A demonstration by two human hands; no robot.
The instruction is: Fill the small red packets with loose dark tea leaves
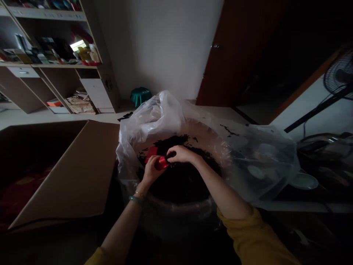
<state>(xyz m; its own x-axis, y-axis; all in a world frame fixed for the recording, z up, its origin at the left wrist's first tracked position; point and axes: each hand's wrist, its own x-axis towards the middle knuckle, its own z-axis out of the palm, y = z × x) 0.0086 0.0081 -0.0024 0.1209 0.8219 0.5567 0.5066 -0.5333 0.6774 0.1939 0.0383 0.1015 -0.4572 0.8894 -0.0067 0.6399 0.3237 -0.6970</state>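
Both my hands are over a large round tub (179,206) lined with a clear plastic bag (149,121), which holds a heap of dark, loose dried leaves, likely tea (171,141). My left hand (150,171) grips a small shiny red packet (161,163) from below. My right hand (179,154) pinches the packet's far end, with its fingers over the opening. A flat red piece (150,153), perhaps another packet, lies against the leaves just beyond my left hand. The tub's lower inside is too dark to see.
A large open cardboard box (60,173) stands to the left of the tub. Excess plastic bag spreads to the right, near a white plate (304,181). Beyond are a shelf unit (52,64), a teal stool (140,96), a door (234,55) and a fan (340,75).
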